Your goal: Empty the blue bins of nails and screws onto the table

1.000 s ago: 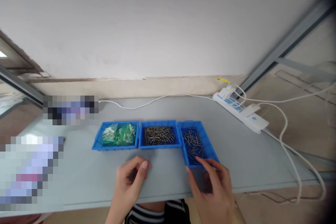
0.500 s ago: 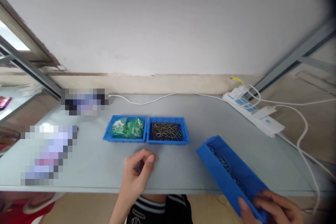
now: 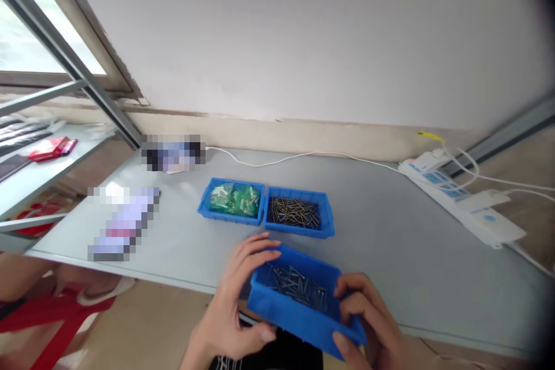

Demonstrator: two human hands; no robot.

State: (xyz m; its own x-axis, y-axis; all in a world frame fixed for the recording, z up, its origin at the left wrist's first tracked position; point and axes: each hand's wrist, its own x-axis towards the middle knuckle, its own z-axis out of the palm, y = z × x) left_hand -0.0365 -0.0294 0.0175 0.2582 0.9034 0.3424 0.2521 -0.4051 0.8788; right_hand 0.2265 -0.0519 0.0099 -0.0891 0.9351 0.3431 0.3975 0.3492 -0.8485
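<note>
Gripping the near blue tray (image 3: 290,324) at its right end, the right hand (image 3: 376,319) has fingers inside and thumb outside; the left hand (image 3: 229,303) spreads wide around the other end, its contact uncertain. The step looks like handling this tray of loose screws (image 3: 299,288) at the table's (image 3: 390,243) front edge; moving it calls for a level hold. Beyond sit the packet tray (image 3: 232,219) and bronze-screw tray (image 3: 299,232).
</note>
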